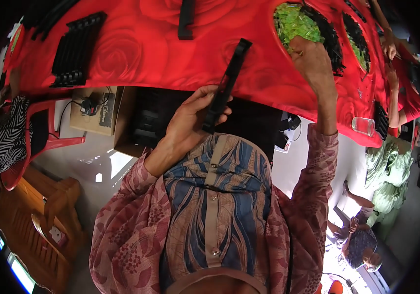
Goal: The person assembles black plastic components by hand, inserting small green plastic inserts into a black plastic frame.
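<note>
My left hand point(189, 113) is closed around a long, narrow black plastic strip point(230, 76), held at a slant just off the table's near edge. Its upper end reaches over the red tablecloth point(156, 54). My right hand point(313, 62) is in a round tray point(277, 35) at the right, its fingers curled down into small translucent green pieces point(296, 22). Whatever those fingertips grip is hidden under the hand. Black parts point(335, 41) fill the tray's right side.
Stacked black strips point(76, 49) lie at the left, and another black strip point(186, 19) lies farther back. A second tray point(357, 44) and a clear glass point(363, 126) are at the right. An open cardboard box point(124, 125) stands below the table. Other people sit nearby.
</note>
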Tool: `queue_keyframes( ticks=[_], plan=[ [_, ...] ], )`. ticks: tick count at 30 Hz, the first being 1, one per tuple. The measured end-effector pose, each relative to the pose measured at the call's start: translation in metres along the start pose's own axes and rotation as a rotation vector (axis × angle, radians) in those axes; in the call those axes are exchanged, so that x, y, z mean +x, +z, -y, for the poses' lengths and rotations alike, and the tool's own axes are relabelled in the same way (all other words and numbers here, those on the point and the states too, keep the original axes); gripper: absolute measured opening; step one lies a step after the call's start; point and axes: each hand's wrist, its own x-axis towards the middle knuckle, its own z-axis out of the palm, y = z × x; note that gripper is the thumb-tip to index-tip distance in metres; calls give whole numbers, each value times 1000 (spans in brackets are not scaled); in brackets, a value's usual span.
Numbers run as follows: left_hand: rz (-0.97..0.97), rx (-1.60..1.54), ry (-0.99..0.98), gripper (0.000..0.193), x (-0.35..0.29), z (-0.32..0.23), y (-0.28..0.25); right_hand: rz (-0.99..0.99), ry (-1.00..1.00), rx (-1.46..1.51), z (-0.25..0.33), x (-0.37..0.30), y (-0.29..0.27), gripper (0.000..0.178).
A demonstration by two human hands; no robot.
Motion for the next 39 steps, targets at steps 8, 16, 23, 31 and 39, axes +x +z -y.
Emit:
queue_keyframes(
  ticks=[8,16,23,31,39],
  plan=[
    [34,-33,-26,24,1,6,-8,103,83,124,5,0,-6,12],
    [84,-31,-28,27,3,11,-9,104,-115,224,1,1,-9,15],
    [82,-130,-53,24,8,11,-11,91,11,298,-1,-5,-11,7],
    [73,-120,-44,24,14,15,-15,-127,313,1006,81,-41,-40,9],
    [100,-127,-20,23,21,20,-24,-47,148,1095,131,-55,-3,5]
  ],
)
